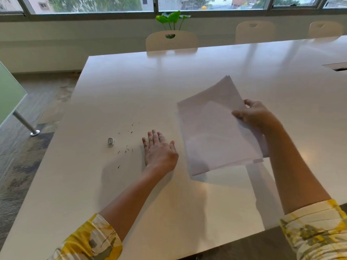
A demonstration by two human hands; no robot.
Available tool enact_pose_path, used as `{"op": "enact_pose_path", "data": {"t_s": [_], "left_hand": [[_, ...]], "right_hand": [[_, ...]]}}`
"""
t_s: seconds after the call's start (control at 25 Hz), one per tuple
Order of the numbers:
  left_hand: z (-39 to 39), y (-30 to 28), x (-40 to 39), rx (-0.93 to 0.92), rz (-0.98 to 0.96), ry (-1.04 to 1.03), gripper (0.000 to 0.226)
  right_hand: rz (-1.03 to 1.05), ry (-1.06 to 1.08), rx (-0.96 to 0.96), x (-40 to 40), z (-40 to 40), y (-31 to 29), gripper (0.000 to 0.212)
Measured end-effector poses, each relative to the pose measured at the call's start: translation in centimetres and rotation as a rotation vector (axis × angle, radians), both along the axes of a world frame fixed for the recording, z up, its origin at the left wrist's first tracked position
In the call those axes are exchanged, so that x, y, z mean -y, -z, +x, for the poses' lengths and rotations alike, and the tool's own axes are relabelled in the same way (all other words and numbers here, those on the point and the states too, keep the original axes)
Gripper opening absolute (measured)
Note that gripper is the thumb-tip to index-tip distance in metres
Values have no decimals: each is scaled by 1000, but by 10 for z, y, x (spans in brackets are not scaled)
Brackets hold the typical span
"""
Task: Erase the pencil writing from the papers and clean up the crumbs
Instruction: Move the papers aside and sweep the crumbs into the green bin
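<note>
While the right hand (257,117) grips the papers (217,128) by their right edge, thumb on top and fingers (248,102) curled round the far side, the sheets are lifted and tilted clear of the tabletop (150,87), with only their shadow beneath the near corner. No pencil writing can be made out on the upper sheet, so the erasing looks finished and the step in hand is judged to be the clean-up. The left hand (159,152) lies flat on the tabletop with its fingers (155,136) straight and together, holding nothing, just right of the crumbs (129,139), which are strewn in dark slivers between it and the small eraser (111,142), with one stray fleck nearer the body. To do this well, the flat hand should sweep with its outer edge pressed lightly down, gathering the slivers into one heap rather than scattering them; a fast stroke would likely fling them off the left edge onto the floor. Keeping the papers raised and to the right saves them from catching smudges. The eraser sits in the sweep's path and may need moving aside first.
</note>
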State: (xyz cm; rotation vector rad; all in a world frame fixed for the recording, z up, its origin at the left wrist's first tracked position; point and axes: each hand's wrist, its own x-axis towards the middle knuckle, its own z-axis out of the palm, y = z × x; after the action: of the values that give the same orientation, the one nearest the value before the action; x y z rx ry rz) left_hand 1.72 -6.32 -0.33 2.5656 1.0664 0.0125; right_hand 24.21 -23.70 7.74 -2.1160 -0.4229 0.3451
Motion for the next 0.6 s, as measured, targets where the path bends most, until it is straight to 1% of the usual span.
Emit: {"op": "enact_pose_path", "data": {"t_s": [0.12, 0.2, 0.32, 0.52, 0.6], "left_hand": [[8, 1, 7, 23, -10, 47, 66], [14, 2, 13, 48, -22, 86, 66], [22, 4, 30, 86, -41, 181, 65], [32, 10, 66, 127, -57, 379, 64], [38, 13, 73, 126, -54, 421, 64]], "right_hand": [[47, 50, -83, 27, 30, -11, 38], [58, 73, -111, 41, 51, -10, 39], [19, 79, -160, 54, 76, 3, 38], [-191, 1, -297, 62, 102, 36, 38], [-350, 20, -261, 59, 106, 43, 39]]}}
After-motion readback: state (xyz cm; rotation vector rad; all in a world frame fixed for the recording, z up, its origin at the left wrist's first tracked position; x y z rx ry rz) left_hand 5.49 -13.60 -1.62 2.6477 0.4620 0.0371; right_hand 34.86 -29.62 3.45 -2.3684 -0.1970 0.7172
